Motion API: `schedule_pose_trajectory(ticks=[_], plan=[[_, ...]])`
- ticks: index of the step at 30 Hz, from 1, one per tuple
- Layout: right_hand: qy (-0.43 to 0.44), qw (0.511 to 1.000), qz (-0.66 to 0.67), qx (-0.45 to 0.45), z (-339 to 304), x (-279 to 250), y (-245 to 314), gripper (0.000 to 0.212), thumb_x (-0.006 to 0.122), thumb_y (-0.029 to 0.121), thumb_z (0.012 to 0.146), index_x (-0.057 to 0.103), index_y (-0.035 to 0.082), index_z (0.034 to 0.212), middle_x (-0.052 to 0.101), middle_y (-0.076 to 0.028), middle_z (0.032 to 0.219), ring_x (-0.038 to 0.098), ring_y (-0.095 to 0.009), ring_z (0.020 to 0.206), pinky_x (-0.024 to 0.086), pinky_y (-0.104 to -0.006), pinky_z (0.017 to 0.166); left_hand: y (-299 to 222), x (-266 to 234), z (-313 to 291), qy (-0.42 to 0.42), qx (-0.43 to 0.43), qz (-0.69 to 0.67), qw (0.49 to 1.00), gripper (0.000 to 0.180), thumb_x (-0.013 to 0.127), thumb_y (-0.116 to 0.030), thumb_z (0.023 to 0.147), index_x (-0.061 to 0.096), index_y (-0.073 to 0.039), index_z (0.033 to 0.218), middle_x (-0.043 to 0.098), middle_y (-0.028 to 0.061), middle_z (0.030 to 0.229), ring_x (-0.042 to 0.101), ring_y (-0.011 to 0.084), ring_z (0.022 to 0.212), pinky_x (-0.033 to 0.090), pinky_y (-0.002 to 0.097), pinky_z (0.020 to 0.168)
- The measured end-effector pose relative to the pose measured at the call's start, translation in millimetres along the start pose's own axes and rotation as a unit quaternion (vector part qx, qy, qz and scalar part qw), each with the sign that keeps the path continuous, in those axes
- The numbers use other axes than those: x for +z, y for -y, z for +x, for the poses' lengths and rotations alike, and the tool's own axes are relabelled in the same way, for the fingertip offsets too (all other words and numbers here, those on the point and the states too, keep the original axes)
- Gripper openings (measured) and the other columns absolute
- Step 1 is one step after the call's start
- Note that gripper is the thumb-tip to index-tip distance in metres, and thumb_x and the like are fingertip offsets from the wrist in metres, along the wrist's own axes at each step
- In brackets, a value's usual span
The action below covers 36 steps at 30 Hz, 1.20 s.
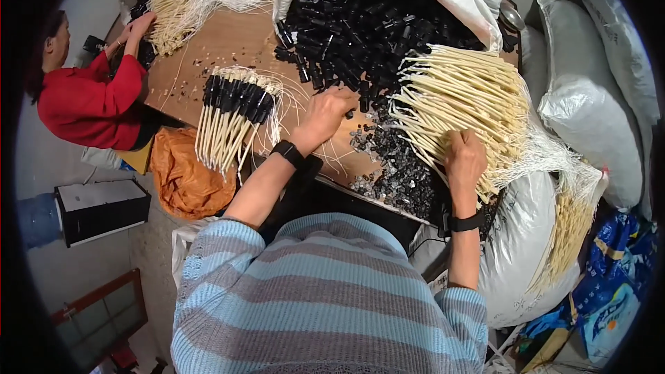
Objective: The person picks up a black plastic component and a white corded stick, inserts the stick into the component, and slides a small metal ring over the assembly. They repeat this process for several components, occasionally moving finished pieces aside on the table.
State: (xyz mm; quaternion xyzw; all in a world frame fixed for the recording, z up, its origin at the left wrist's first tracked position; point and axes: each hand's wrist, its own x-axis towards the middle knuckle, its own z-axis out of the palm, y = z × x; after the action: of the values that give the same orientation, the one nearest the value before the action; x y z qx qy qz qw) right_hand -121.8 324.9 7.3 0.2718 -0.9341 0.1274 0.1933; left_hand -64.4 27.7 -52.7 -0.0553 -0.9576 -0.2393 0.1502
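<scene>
My left hand (328, 116) is closed in a pinch at the front edge of a heap of black plastic cylinders (360, 24). A small dark piece shows at its fingertips, too little to name. My right hand (465, 158) has its fingers curled over the lower side of a thick bundle of cream rods (471, 100) with thin white strings at the right end. Between the hands lies a pile of small clear and black plastic bits (395, 163). Left of my left forearm, a row of cream rods with black cylinders fitted on them (239, 100) overhangs the table edge.
The heap spills from a white woven sack (478, 0) onto the brown table (183, 86). Across it at the left, a person in red (93, 100) handles another cream bundle (176, 17). Full white sacks (589, 90) stand at the right. An orange bag (187, 173) lies below the left edge.
</scene>
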Motion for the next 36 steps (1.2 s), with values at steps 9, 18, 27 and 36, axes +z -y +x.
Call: schedule_pose_trajectory(ticks=[9,18,27,36], plan=[[0.024,0.997,-0.046,-0.054,2.0,5.0,-3.2,0.021,0.066,0.003,0.07,0.06,0.008,0.09,0.058,-0.007,0.083,0.057,-0.025,0.08,0.039,-0.0367,0.078,-13.8,-11.5,-20.3,0.006,-0.061,-0.217,0.974,0.029,0.061,0.0,0.073,0.066,-0.002,0.102,0.061,0.012,0.099,0.06,0.0306,0.095,0.048,0.0365,0.084],[0.105,0.983,0.118,-0.092,-7.5,-11.4,29.7,0.021,0.065,0.004,0.08,0.063,0.009,0.1,0.059,-0.011,0.076,0.059,-0.027,0.064,0.046,-0.0355,0.057,1.3,-19.7,-40.1,-0.013,-0.207,-0.161,0.965,0.037,0.056,0.001,0.072,0.057,0.0,0.11,0.058,0.0152,0.096,0.057,0.0306,0.089,0.046,0.0354,0.083],[0.126,0.943,0.307,-0.023,-26.0,-4.9,53.5,0.024,0.067,0.003,0.08,0.07,0.006,0.104,0.062,-0.013,0.073,0.059,-0.025,0.061,0.046,-0.0304,0.058,-14.9,-17.8,-33.9,-0.025,-0.182,-0.441,0.879,0.041,0.046,0.01,0.071,0.059,-0.003,0.108,0.061,0.014,0.091,0.06,0.0325,0.09,0.047,0.0337,0.084],[0.101,0.98,0.173,0.011,-20.7,9.4,84.2,0.018,0.069,0.004,0.072,0.063,0.006,0.089,0.058,-0.014,0.085,0.06,-0.033,0.069,0.047,-0.0394,0.055,-81.1,-20.6,-25.3,0.102,0.094,-0.04,0.989,0.032,0.065,-0.007,0.067,0.062,-0.013,0.098,0.062,0.0035,0.079,0.063,0.0219,0.074,0.049,0.0313,0.06]])
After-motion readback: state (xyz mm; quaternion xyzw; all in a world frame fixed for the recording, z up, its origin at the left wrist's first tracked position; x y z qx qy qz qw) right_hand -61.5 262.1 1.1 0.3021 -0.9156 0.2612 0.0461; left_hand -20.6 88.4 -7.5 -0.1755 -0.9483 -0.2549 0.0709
